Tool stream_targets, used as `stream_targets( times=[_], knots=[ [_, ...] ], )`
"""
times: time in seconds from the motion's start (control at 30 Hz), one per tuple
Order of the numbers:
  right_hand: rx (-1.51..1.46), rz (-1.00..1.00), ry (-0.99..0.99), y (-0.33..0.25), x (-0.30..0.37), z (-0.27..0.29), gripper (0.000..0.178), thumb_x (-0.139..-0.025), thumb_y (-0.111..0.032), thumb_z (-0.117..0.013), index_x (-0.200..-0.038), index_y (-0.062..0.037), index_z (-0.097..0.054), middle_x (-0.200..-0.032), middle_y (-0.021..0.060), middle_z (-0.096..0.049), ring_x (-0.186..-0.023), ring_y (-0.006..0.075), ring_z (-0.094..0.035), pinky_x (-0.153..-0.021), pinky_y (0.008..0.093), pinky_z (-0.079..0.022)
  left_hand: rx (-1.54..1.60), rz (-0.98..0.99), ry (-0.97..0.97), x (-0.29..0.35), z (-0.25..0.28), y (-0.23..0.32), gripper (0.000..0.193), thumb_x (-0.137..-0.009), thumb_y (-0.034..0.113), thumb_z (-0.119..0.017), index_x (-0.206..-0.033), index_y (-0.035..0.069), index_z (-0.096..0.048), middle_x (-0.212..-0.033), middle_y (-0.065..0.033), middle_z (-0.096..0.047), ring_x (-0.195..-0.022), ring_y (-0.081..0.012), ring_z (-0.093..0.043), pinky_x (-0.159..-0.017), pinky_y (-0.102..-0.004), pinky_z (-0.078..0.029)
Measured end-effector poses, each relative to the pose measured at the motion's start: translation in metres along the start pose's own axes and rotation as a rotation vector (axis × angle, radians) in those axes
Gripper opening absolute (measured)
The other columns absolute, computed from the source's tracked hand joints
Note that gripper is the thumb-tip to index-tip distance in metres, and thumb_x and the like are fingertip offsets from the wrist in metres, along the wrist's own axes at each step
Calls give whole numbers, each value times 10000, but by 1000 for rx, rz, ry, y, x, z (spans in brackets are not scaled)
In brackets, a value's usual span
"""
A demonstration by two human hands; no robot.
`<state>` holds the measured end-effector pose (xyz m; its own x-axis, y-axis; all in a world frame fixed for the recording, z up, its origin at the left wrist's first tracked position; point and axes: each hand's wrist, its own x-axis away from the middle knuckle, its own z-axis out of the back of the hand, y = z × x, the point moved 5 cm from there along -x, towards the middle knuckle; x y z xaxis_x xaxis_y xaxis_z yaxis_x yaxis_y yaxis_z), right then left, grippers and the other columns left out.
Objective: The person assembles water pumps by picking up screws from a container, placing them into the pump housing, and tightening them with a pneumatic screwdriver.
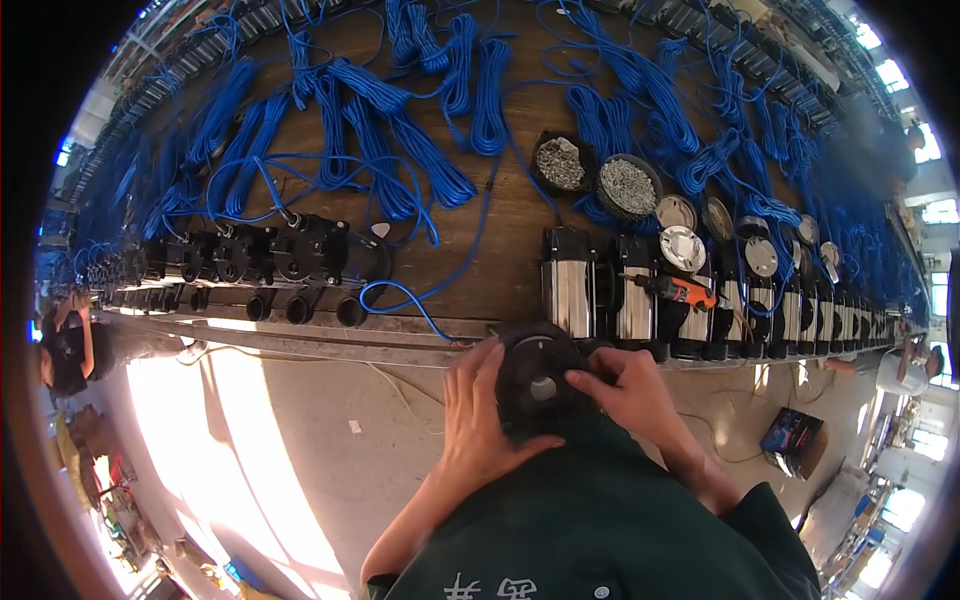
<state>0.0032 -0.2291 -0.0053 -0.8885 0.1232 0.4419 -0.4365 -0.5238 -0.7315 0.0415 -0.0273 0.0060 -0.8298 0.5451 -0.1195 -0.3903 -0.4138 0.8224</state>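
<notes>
the black round housing with a hole through its face (541,385) sits between the two hands, close against the dark green shirt (590,510) and at the near edge of the brown wooden worktop (505,265). the left hand (472,405) is spread around its left side, thumb reaching along the lower rim; the right hand (632,392) pinches the right side, thumb on the face beside the hole, the other fingers largely hidden. held so, the left hand probably steadies while the right thumb can press or feel near the hole. a thin blue cable (412,296) ends close to the left fingers; i cannot tell whether it joins the housing.

the silver cylinders with black ends (573,295) stand in a row along the edge, perhaps to be within reach, and the orange-and-black power tool (690,292) lies across some of them.

on the left, bare wood separates those cylinders from the black motor bodies (318,252), giving room forward. rightward the row crowds the right hand; behind, the shirt leaves little slack.
</notes>
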Motion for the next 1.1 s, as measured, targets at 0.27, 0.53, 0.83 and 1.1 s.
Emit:
stream_targets(
  times=[0.27, 0.53, 0.83, 1.1],
  knots=[
    [5, 173, 215, -5, 7, -2, 459, -825, -205, -696, -1230, -39, -555, -596, 151, -601, -542, 330, -607, -510, 401, -459, -16, -69, 74, 2, -16, -8, 1098, -574, 290, -890, -1415, -8, -252, -1402, -263, -390, -1233, -460, -431, -1025, -521, -366],
    [112, 282, 191, -2, 7, -10, 536, -836, -170, -661, -1336, -66, -495, -607, 126, -616, -535, 340, -600, -525, 415, -480, -34, -79, 86, 3, -20, 0, 1050, -602, 248, -882, -1408, -13, -262, -1407, -279, -384, -1257, -472, -423, -1032, -518, -374],
    [135, 261, 181, 3, 9, -12, 550, -825, -182, -676, -1334, -67, -502, -621, 104, -619, -535, 326, -602, -526, 415, -481, -89, -60, 72, 1, -25, -3, 1054, -592, 254, -899, -1398, -15, -274, -1391, -251, -428, -1279, -441, -429, -1050, -483, -389],
    [100, 277, 167, 7, 13, -16, 610, -830, -188, -679, -1380, -54, -450, -627, 109, -611, -528, 327, -592, -522, 417, -478, -79, -63, 51, -1, -23, -9, 1056, -584, 246, -907, -1397, -8, -282, -1387, -242, -445, -1256, -431, -462, -1023, -467, -431]
  ],
)
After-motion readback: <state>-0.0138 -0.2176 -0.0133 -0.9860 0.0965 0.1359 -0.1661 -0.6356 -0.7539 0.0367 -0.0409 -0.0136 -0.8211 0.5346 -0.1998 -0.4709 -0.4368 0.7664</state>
